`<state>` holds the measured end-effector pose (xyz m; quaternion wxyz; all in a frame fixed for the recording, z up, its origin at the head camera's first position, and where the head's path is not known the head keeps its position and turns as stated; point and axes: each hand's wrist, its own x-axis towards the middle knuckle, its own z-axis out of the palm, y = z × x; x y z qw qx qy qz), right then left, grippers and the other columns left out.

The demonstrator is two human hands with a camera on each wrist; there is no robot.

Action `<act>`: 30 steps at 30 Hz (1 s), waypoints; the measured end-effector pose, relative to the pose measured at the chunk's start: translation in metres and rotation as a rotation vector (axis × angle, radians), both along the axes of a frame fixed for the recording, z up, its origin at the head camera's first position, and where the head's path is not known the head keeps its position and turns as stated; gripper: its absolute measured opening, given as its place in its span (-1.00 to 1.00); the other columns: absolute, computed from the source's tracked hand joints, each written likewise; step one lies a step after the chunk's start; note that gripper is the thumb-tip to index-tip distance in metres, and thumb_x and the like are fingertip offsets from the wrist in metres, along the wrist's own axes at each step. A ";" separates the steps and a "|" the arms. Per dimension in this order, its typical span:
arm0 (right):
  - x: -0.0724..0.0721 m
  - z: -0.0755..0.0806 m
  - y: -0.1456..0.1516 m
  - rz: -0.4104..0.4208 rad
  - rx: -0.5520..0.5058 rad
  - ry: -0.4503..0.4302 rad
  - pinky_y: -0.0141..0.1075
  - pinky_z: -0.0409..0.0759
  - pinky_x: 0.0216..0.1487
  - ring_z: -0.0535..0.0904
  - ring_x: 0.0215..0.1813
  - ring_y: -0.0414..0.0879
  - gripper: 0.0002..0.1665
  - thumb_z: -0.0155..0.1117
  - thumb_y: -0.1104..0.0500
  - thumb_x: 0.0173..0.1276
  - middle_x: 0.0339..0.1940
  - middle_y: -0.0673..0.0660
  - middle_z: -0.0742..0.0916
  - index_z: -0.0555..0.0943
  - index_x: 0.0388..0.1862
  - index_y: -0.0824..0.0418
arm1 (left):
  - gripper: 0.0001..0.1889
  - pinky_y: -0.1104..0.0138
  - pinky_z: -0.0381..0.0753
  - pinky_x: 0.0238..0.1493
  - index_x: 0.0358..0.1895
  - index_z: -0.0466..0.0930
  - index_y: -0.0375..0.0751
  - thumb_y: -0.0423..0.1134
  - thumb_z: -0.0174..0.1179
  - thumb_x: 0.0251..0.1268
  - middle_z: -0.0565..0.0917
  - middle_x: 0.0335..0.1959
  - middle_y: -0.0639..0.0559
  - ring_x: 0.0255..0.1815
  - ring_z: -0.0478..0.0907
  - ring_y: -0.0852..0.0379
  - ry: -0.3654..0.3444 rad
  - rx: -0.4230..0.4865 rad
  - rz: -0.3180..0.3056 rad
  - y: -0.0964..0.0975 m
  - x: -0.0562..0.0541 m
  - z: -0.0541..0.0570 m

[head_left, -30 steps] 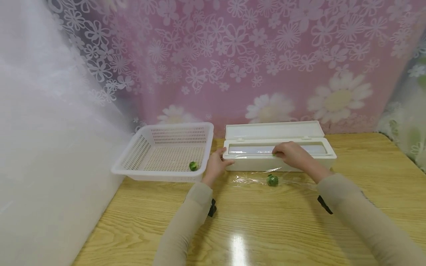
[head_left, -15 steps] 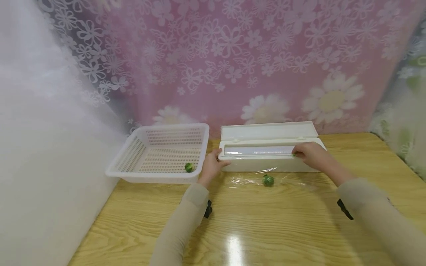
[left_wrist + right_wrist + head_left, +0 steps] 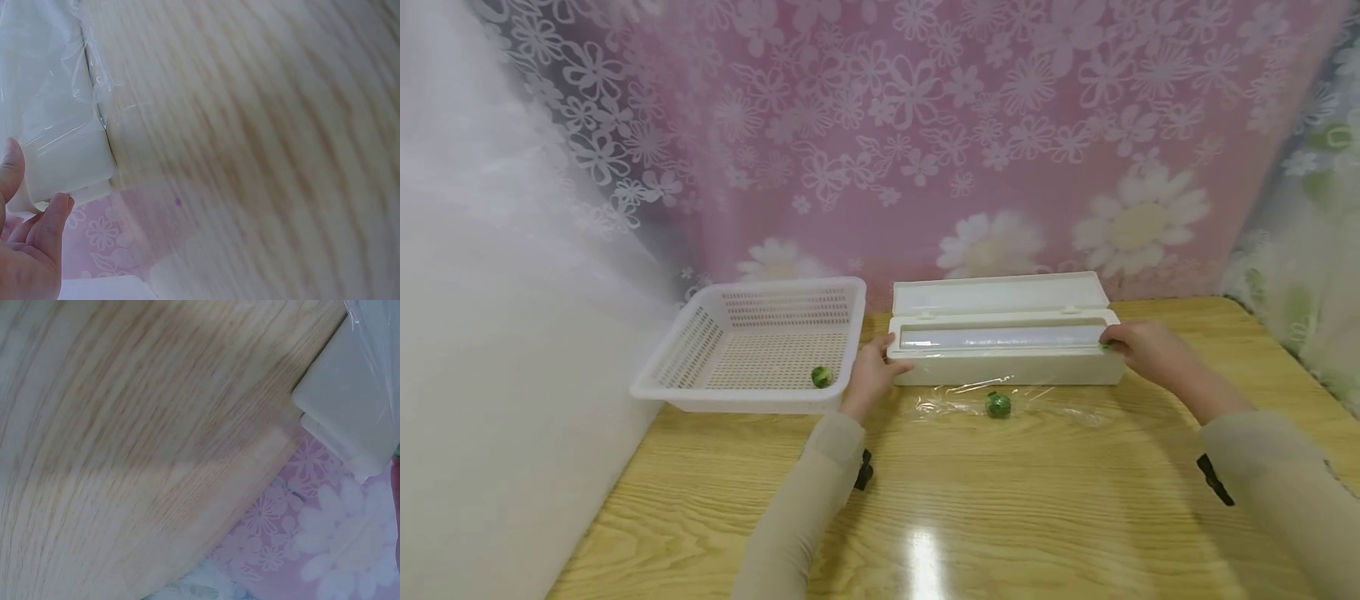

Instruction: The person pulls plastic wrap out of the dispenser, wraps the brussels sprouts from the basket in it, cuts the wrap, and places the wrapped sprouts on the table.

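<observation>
A white cling film box [image 3: 1015,372] lies on the table with its lid [image 3: 1000,295] raised, showing the film roll [image 3: 1000,337] inside. My left hand [image 3: 869,382] holds the box's left end, thumb on the front; the left wrist view shows this grip too. At the right end, my right hand [image 3: 1153,360] pinches a small green slider [image 3: 1107,343] on the front edge, mostly hidden by the fingers. Clear film [image 3: 940,406] hangs over the front onto the table. On that film sits a small round green vegetable [image 3: 998,406], like a Brussels sprout.
Left of the box stands a white plastic basket [image 3: 681,392] with a second sprout-like vegetable [image 3: 822,377] in its near right corner. A pink floral curtain [image 3: 880,183] hangs behind the wooden table [image 3: 1000,517]. White sheeting [image 3: 497,333] rises at the left.
My right hand has slid the green slider from mid-box to the right end. My left hand keeps its hold on the left end. The head view has shifted slightly.
</observation>
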<state>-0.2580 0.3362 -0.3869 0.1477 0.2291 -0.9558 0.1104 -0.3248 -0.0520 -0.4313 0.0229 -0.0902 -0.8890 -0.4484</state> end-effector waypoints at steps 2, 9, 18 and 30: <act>0.001 0.000 0.001 -0.012 0.001 -0.015 -0.08 0.52 -0.37 0.57 -0.37 0.15 -0.86 0.21 0.49 0.04 -0.43 0.25 0.65 0.60 -0.37 0.40 | -0.32 0.38 0.49 -0.23 0.18 0.34 -0.23 -0.14 0.35 -0.10 0.48 0.06 -0.10 -0.11 0.47 0.09 0.005 0.002 -0.013 0.000 -0.001 -0.001; 0.004 0.001 0.003 -0.024 -0.016 -0.019 -0.07 0.52 -0.36 0.56 -0.35 0.15 -0.85 0.20 0.49 0.04 -0.41 0.25 0.65 0.59 -0.35 0.40 | -0.30 0.39 0.49 -0.21 0.19 0.32 -0.23 -0.12 0.34 -0.11 0.46 0.08 -0.10 -0.06 0.45 0.08 -0.005 0.011 -0.020 0.000 -0.002 -0.001; 0.005 -0.001 0.014 -0.059 -0.023 0.000 -0.05 0.51 -0.40 0.56 -0.38 0.16 -0.82 0.16 0.53 0.03 -0.42 0.27 0.65 0.58 -0.36 0.40 | -0.30 0.42 0.50 -0.25 0.20 0.31 -0.21 -0.12 0.33 -0.11 0.45 0.09 -0.09 -0.07 0.45 0.10 -0.023 0.017 -0.007 -0.002 0.000 0.004; 0.004 -0.004 0.013 -0.057 -0.018 0.034 -0.07 0.51 -0.45 0.56 -0.44 0.13 -0.84 0.20 0.52 0.02 -0.47 0.24 0.65 0.59 -0.39 0.39 | -0.31 0.30 0.48 -0.20 0.23 0.28 -0.19 -0.08 0.30 -0.03 0.54 -0.06 -0.13 -0.17 0.48 0.06 -0.013 -0.081 -0.011 -0.001 0.004 0.006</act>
